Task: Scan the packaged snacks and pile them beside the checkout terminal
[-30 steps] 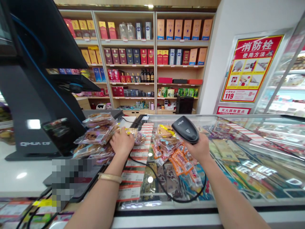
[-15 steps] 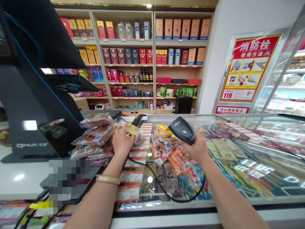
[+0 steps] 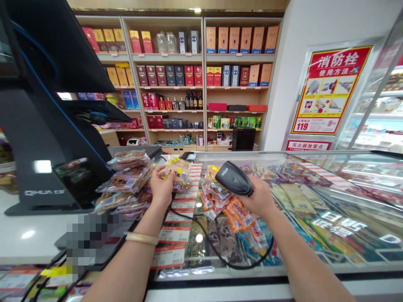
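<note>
My left hand [image 3: 162, 184] is closed on the edge of a clear snack packet [image 3: 178, 170] with yellow print, its thumb on top. Beside that hand, on the left, rises a pile of clear packets of round brown biscuits [image 3: 129, 180]. My right hand [image 3: 260, 195] grips a black handheld barcode scanner [image 3: 234, 178], its head pointing left. Beneath the scanner, on the glass top, lie orange snack sachets [image 3: 239, 214] and more clear packets, partly hidden by it. The scanner's black cable [image 3: 217, 251] loops across the glass.
A dark checkout terminal [image 3: 40, 159] stands at the left. The glass-topped display case [image 3: 283, 264] stretches to the right, with a strip of price labels [image 3: 173, 235] along its left side. Behind are shelves of boxed bottles [image 3: 182, 75] and a red fire-hydrant poster [image 3: 330, 90].
My left hand has lifted the yellow-printed packet slightly, and more of it shows. The scanner in my right hand has shifted left and a little down, over the packets.
</note>
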`<state>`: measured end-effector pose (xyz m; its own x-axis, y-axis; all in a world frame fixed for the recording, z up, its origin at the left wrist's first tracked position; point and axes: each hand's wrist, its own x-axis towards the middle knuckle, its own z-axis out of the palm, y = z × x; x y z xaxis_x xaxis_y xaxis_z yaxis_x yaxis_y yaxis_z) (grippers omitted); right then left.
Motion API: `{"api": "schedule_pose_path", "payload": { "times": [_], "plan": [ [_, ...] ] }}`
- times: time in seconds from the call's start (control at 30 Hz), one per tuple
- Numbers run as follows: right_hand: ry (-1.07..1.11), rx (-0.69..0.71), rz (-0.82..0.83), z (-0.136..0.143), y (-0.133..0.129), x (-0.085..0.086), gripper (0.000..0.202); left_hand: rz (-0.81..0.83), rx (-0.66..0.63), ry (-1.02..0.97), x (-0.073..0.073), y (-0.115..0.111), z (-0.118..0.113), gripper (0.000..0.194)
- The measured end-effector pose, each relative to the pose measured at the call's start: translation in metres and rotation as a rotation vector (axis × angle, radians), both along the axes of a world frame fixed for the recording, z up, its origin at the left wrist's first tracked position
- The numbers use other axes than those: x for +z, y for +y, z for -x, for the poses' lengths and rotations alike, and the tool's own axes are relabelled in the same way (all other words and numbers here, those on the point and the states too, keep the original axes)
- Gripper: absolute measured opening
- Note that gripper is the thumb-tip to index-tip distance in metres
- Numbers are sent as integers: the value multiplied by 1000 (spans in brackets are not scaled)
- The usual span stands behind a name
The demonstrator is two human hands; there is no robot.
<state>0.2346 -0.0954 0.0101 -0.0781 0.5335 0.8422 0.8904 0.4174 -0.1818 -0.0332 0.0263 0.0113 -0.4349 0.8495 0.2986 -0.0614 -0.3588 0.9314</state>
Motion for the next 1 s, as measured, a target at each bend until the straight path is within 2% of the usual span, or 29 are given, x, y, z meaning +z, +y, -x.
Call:
{"api": "schedule_pose_path", "payload": {
  "times": [0.17,0.33,0.8,0.9,1.0],
  "plan": [
    [-87,119,91,5,-2,2,9,-177,-123,-33,6,-18,-15,41],
    [-126,151,155,9,-3,3,9,-225,-219,0,6,-29,-26,42],
    [-124,160,268,11,-1,-1,10,-227,-255,17,4,-32,-31,44],
    [-118,148,244,11,-1,-2,11,-233,-253,8,3,-31,-31,44],
    [-66,114,138,7,0,-1,14,-257,-257,-42,6,-32,-30,43]
  ]
}}
